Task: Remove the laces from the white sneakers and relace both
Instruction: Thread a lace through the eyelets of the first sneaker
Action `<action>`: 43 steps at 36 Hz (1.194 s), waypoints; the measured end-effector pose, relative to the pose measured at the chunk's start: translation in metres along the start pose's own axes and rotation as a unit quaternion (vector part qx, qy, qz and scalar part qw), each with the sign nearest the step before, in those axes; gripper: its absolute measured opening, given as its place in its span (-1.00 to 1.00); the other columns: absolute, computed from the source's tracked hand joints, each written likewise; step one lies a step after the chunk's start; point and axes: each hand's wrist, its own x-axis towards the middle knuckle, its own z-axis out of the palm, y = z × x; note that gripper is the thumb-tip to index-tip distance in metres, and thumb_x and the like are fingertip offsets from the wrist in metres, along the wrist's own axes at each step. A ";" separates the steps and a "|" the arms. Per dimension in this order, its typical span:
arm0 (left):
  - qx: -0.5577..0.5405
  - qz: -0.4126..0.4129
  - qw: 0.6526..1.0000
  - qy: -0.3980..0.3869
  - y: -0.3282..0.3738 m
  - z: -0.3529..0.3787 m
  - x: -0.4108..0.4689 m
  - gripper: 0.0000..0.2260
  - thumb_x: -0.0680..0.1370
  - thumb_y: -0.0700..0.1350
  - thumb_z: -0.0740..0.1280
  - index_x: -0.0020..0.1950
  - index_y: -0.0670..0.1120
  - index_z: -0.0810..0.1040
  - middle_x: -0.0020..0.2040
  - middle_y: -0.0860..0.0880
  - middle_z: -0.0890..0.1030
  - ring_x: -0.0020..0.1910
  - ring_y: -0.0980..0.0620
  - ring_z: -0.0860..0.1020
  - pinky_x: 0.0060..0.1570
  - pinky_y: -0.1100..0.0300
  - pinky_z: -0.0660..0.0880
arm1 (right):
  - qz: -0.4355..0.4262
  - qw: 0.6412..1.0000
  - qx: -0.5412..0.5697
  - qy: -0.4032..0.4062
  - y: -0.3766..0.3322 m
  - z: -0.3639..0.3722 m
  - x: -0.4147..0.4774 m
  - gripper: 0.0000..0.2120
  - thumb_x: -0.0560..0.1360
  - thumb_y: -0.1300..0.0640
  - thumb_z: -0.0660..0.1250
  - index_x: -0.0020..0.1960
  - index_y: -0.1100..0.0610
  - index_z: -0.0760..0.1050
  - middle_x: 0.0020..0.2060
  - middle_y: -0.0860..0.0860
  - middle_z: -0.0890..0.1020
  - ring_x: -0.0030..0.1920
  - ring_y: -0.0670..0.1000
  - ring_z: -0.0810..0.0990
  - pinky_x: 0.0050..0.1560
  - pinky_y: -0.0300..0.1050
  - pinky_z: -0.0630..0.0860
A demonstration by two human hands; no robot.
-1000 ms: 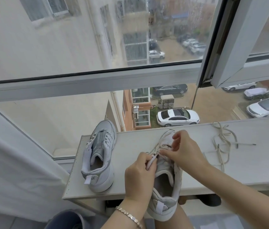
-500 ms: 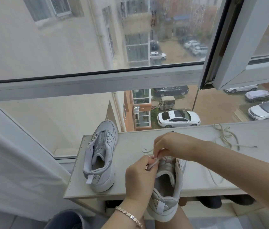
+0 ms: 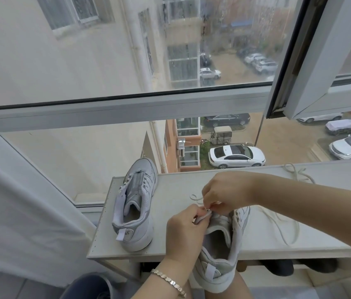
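Head view, location: we see the near sneaker (image 3: 220, 255) directly under both hands. Its heel overhangs the front edge of the worktop (image 3: 174, 186) and its toe points toward the window (image 3: 127, 61).
Far sneaker (image 3: 134, 203): we find it standing upright on the left part of the worktop, apart from the hands, with its heel toward us.
Working lace (image 3: 202, 217): we see a short flat white length between the two hands, at the left eyelet row of the near sneaker. A small loop lies on the worktop just beyond the right hand. A long slack run (image 3: 286, 225) curves over the worktop to the right of the sneaker.
Second lace (image 3: 297, 172): we see it lying loose in a tangle near the far right edge of the worktop, well apart from both sneakers.
Sneaker appearance: both are white with grey panels and a white heel tab. We see open eyelets on the far sneaker and no lace in them. The near sneaker's tongue is exposed.
Left hand (image 3: 185, 231): the fingers are curled and it pinches the working lace at the sneaker's upper edge. A silver bracelet (image 3: 170, 281) sits on the wrist.
Right hand (image 3: 226, 190): it reaches in from the right, fingertips closed narrowly on the same lace, touching the left hand's fingertips.
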 end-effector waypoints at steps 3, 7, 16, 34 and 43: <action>0.003 -0.003 1.000 0.000 -0.001 -0.001 0.001 -0.85 0.45 -0.16 0.45 -0.12 0.06 0.52 -0.28 0.00 0.65 -0.31 -0.04 0.59 -0.29 0.02 0.52 | 0.005 1.000 0.011 0.005 -0.001 0.000 0.000 -0.78 0.48 0.16 0.23 0.05 0.13 0.60 -0.11 0.04 0.58 -0.11 0.06 0.51 -0.24 -0.18 0.26; 0.006 -0.001 1.000 0.002 0.000 0.000 0.001 -0.87 0.45 -0.14 0.45 -0.13 0.05 0.53 -0.33 0.01 0.62 -0.38 -0.01 0.54 -0.34 0.04 0.49 | 0.027 0.999 0.034 0.018 -0.003 0.004 0.000 -0.79 0.44 0.18 0.26 0.02 0.10 0.59 -0.11 -0.01 0.59 -0.12 0.04 0.53 -0.21 -0.14 0.32; 0.046 0.042 0.998 0.032 0.001 0.003 0.000 -0.85 0.42 -0.20 0.45 -0.31 -0.06 0.54 -0.38 0.02 0.59 -0.42 0.03 0.51 -0.41 0.20 0.44 | 0.208 0.921 0.268 0.193 -0.007 0.032 -0.006 -0.89 0.29 0.20 0.38 -0.22 0.05 0.62 -0.36 -0.12 0.57 -0.38 -0.17 0.44 -0.28 -0.37 0.38; 0.044 0.018 0.999 0.006 0.008 0.001 0.001 -0.90 0.47 -0.14 0.42 -0.05 -0.11 0.69 -0.23 -0.01 0.69 -0.26 0.03 0.62 -0.23 0.09 0.56 | 0.137 0.957 0.243 0.083 -0.001 0.016 -0.015 -0.84 0.46 0.18 0.36 0.00 0.04 0.66 -0.06 -0.07 0.65 -0.12 -0.07 0.58 -0.09 -0.31 0.43; 0.066 0.036 0.997 0.016 0.012 0.001 0.002 -0.92 0.46 -0.12 0.43 -0.17 -0.11 0.68 -0.39 -0.02 0.61 -0.44 0.08 0.47 -0.40 0.28 0.40 | 0.076 0.958 0.121 0.248 -0.013 0.033 -0.019 -0.84 0.31 0.35 0.39 -0.20 0.12 0.63 -0.19 -0.06 0.67 -0.21 0.05 0.61 -0.31 -0.08 0.55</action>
